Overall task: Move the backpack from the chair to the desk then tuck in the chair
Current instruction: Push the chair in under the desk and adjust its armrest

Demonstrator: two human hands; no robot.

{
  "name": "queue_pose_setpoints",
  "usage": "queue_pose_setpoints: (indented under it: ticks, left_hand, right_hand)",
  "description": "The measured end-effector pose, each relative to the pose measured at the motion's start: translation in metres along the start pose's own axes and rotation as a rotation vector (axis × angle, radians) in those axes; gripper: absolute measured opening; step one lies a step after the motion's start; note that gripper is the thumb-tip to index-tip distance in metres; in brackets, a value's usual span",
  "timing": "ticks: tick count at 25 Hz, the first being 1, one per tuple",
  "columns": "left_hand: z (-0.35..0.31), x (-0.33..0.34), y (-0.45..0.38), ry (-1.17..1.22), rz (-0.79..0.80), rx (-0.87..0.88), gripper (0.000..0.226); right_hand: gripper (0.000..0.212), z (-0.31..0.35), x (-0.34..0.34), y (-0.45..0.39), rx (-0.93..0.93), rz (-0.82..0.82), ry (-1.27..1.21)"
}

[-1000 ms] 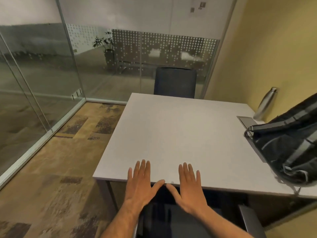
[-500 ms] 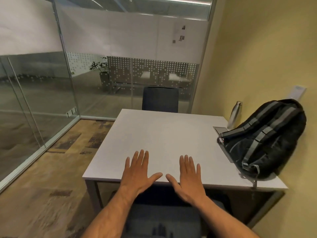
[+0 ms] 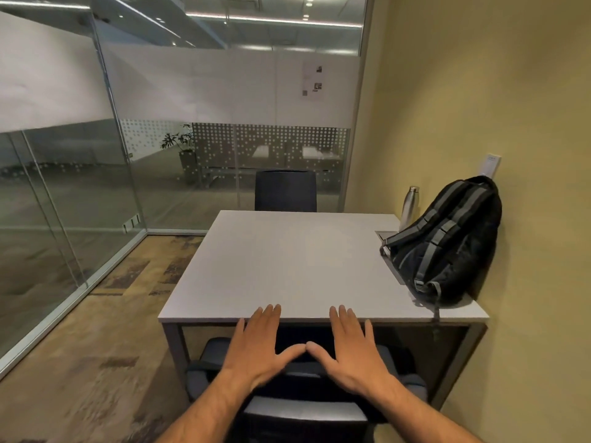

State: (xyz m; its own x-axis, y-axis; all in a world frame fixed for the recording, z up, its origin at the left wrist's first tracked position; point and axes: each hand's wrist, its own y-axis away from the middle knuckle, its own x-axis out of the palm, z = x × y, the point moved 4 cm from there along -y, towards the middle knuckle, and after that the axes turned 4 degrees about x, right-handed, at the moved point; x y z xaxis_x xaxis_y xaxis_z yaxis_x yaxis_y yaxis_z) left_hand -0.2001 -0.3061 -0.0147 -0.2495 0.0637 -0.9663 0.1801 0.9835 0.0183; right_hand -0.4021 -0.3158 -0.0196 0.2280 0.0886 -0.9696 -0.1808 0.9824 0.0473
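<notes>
Withdrawing hands (image 3: 307,353), chair (image 3: 303,407) tucked, backpack (image 3: 454,241) unmoved

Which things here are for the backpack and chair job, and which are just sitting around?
For the job:
- black backpack with grey straps, on the desk against the wall
- white square desk
- dark grey padded chair, near side
- left hand and right hand, open flat

Just there:
- silver metal bottle
- dark chair at the far side
- potted plant behind the glass
</notes>
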Motion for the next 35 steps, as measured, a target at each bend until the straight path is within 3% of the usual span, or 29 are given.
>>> queue_pose_setpoints:
  ticks: [6, 13, 22, 35]
  left_hand:
    - [0.01, -0.006, 0.045, 0.084, 0.053, -0.023, 0.106]
    - [0.02, -0.005, 0.074, -0.055, 0.086, 0.014, 0.101]
    - [0.016, -0.004, 0.047, -0.062, 0.019, -0.027, 0.109]
    - [0.023, -0.005, -0.025, -0.105, -0.092, -0.04, 0.106]
  right_hand:
    - [0.105, -0.012, -0.006, 0.051, 0.084, 0.057, -0.013]
    - [0.12, -0.024, -0.006, 0.076, 0.074, 0.077, 0.092]
    - [0.088, -0.033, -0.015, 0.046, 0.015, 0.048, 0.069]
    - [0.091, -0.051, -0.02, -0.031, -0.006, -0.077, 0.119]
